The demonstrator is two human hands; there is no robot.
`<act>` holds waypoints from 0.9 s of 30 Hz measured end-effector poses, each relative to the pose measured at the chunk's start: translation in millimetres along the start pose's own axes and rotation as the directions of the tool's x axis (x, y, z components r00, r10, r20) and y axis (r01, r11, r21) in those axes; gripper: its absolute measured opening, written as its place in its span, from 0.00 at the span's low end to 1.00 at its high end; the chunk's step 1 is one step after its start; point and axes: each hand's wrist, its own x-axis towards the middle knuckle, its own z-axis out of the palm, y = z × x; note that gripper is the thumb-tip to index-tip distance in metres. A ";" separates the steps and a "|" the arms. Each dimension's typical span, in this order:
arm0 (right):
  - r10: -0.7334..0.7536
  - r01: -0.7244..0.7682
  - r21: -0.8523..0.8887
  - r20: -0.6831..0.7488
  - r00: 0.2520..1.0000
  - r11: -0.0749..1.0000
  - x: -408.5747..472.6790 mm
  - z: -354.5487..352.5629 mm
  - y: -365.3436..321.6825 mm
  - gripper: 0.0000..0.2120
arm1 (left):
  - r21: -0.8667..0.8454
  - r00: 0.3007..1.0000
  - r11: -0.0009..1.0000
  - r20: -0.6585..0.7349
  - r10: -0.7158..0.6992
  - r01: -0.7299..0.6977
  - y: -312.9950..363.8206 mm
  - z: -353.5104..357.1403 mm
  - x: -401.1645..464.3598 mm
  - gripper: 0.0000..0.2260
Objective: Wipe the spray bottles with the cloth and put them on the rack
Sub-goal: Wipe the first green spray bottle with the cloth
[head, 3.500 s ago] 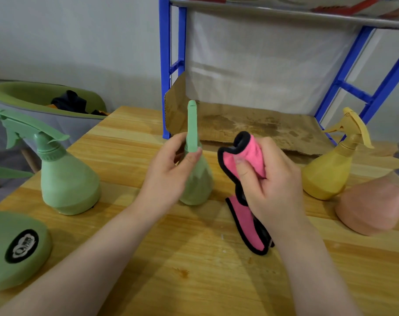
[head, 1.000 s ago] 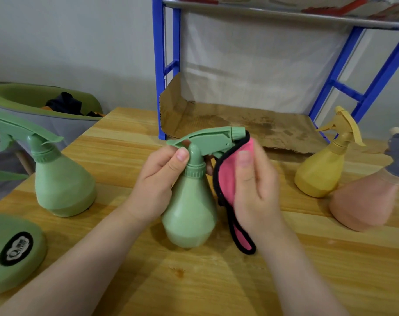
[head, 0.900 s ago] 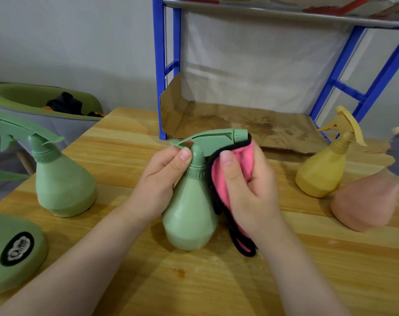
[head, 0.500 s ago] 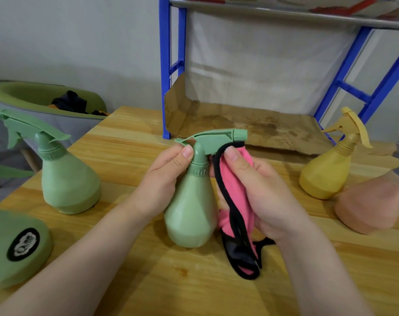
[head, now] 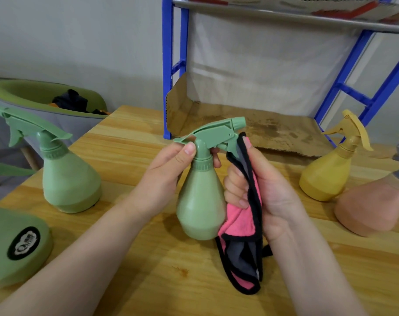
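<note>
Surface (head: 130, 281): pale wood planks, filling the lower view and carrying every bottle listed.

Rack (head: 167, 71): blue metal uprights at the far edge of the surface, a grey shelf rail overhead; its lower level is lined with stained brown cardboard (head: 269, 131) and holds no bottle.

Green tub (head: 23, 92): off the surface at far left, dark items inside.

Green bottle, lying (head: 9, 245): near left corner, cut by the frame edge, black oval label facing up.

Green bottle, standing (head: 68, 179): left part of the surface, upright, nozzle pointing left.

Pink bottle (head: 374, 206): right edge, grey spray head, partly out of frame.

Held green bottle (head: 199, 201): centre, upright, lifted just above the surface, nozzle pointing right toward the rack.

Yellow bottle (head: 326, 176): upright, right of centre, just beside the pink one.

Cloth (head: 244, 229): pink with black binding and a grey reverse, folded, pressed against the right flank of the held bottle, its tail hanging to the surface.

Left hand (head: 164, 176): fingers wrapped round the neck of the held bottle under the trigger head, thumb on the near side.

Right hand (head: 262, 190): fingers curled round the cloth, bunching it against the bottle's side.
</note>
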 end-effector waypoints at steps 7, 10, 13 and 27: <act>0.041 -0.052 0.140 0.076 0.996 0.989 -0.6 -2.5 1.6 0.13 | 0.047 0.988 0.999 -0.151 0.025 -0.018 2.3 -0.2 1.8 0.17; 0.041 -0.044 0.073 0.044 0.998 0.996 -0.7 -5.4 1.3 0.13 | 0.086 0.985 0.994 -0.157 0.075 -0.062 5.0 -1.1 1.6 0.17; 0.036 -0.034 0.037 -0.056 0.998 0.999 1.1 -7.3 0.6 0.14 | 0.067 0.981 0.996 -0.184 0.069 -0.058 2.5 1.0 1.5 0.17; -0.231 0.060 -0.395 -0.403 0.886 0.917 0.6 -3.9 11.0 0.11 | -0.160 0.873 0.981 -0.487 0.014 -0.105 13.2 -13.7 11.5 0.16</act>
